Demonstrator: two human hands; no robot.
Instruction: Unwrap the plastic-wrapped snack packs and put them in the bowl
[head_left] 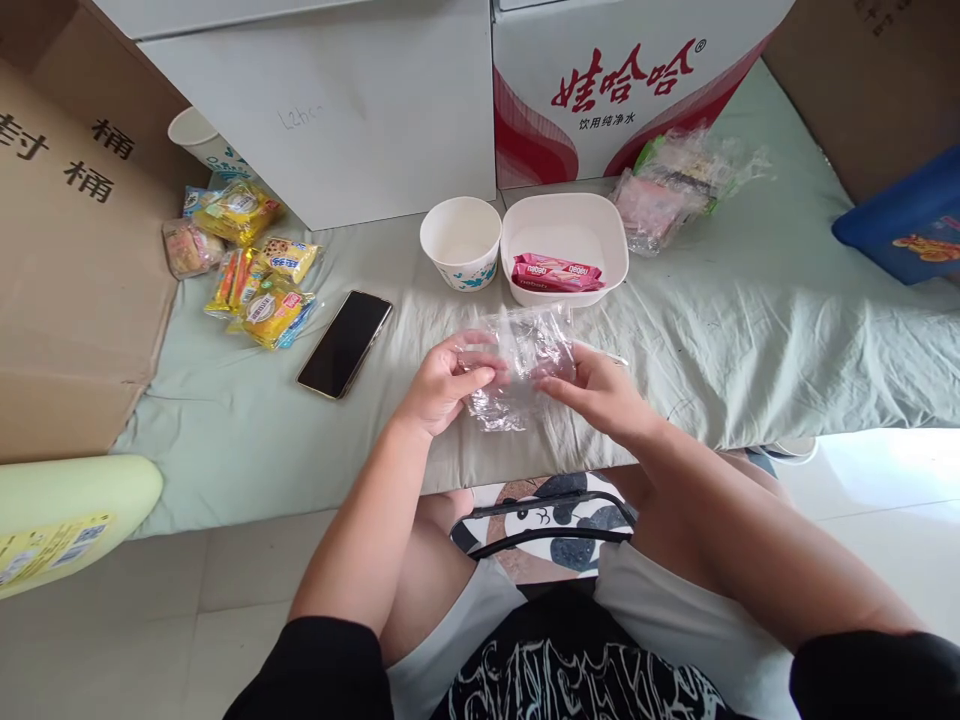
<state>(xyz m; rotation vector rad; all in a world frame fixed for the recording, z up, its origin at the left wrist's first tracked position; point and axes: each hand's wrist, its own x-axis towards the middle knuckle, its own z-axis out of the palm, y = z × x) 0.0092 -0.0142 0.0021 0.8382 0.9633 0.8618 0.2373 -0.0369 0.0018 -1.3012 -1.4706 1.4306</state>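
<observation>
A clear plastic bag [517,350] is stretched between my two hands, above the cloth-covered surface. My left hand [454,380] pinches its left side with the thumb on top. On its right side, my right hand [596,390] grips it the same way, fingers partly hidden behind the film. Just beyond the bag stands a white square bowl [619,240] with red-wrapped wafer packs [556,274] lying in it. Touching or close beside that bowl is a white paper cup [461,235] with a blue-green pattern; its inside looks bare.
Left of my hands lies a black phone [345,343], with several wrapped snacks [274,310] behind it. Crumpled clear packaging [664,190] sits at the back right. White boxes [337,120] wall off the back, and cardboard [82,250] the left. A blue container [907,220] is far right.
</observation>
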